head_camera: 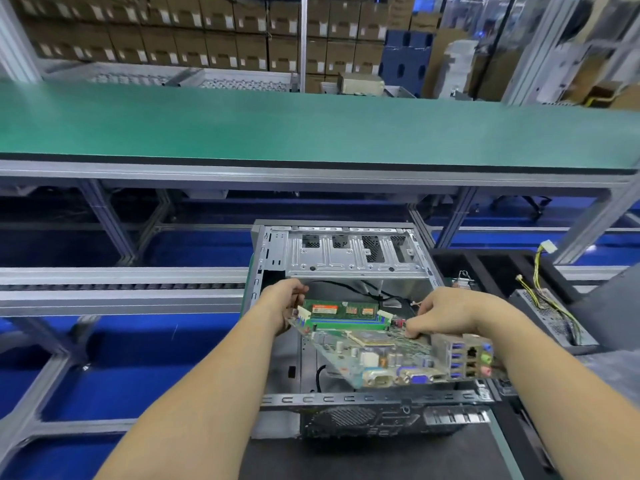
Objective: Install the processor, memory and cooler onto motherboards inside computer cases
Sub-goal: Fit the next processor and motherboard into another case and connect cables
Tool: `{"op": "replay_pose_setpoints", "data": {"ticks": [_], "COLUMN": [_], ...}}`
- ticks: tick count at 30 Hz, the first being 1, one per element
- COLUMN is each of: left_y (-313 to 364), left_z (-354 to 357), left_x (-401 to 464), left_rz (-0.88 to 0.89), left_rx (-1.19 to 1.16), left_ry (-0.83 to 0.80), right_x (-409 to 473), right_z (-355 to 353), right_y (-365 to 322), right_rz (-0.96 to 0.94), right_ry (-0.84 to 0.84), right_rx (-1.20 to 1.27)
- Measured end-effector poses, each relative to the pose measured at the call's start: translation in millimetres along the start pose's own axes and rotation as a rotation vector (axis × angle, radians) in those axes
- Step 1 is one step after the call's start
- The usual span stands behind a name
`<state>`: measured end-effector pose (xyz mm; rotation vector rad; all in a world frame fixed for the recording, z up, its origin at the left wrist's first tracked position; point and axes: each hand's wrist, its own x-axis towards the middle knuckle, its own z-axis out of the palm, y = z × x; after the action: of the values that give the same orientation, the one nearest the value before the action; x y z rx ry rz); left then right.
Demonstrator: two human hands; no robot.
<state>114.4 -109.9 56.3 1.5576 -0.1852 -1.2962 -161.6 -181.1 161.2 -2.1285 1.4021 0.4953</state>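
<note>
Holding pale green populated motherboard (377,355) tilted above open grey steel computer case (346,258), both hands engaged: left hand (284,299) curled round far-left edge, right hand (446,315) pinching right edge. Step judged: board being lowered into case. Next: port block to be lined with rear opening. Counted: one board, one green memory stick (341,310) seated, one case, two hands.

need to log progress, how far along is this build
Done: a memory stick sits in the motherboard slots. In hand: left hand and right hand hold the board tilted above the open case, not seated. Left: seating the board; no cooler is visible on it. Whether the processor is in, I cannot tell.
</note>
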Motion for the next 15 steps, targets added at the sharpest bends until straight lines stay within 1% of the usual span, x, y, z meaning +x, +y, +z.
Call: {"op": "replay_pose_setpoints", "data": {"ticks": [1,4,6,8,10,12,15], "left_y": [0,0,1,1,0,-2,-2], "left_z": [1,1,-1,-3,-4,-3,-4], "left_x": [-1,-1,-4,-6,-7,-8,-6], "left_rz": [0.052,0.296,0.380,0.392,0.384,0.358,0.314], "left_rx": [0.065,0.323,0.468,0.515,0.555,0.583,0.563], "left_ry": [0.032,0.121,0.136,0.151,0.172,0.187,0.176], "right_x": [2,10,16,22,30,39,53], "right_z": [2,12,19,27,34,41,53], "right_y": [-2,-13,-22,-31,-40,-48,-54], "right_rz": [0.011,0.063,0.099,0.111,0.113,0.118,0.125], "right_ry": [0.010,0.071,0.136,0.197,0.213,0.204,0.196], "right_rx": [-0.015,-0.102,-0.207,-0.301,-0.329,-0.296,-0.207]}}
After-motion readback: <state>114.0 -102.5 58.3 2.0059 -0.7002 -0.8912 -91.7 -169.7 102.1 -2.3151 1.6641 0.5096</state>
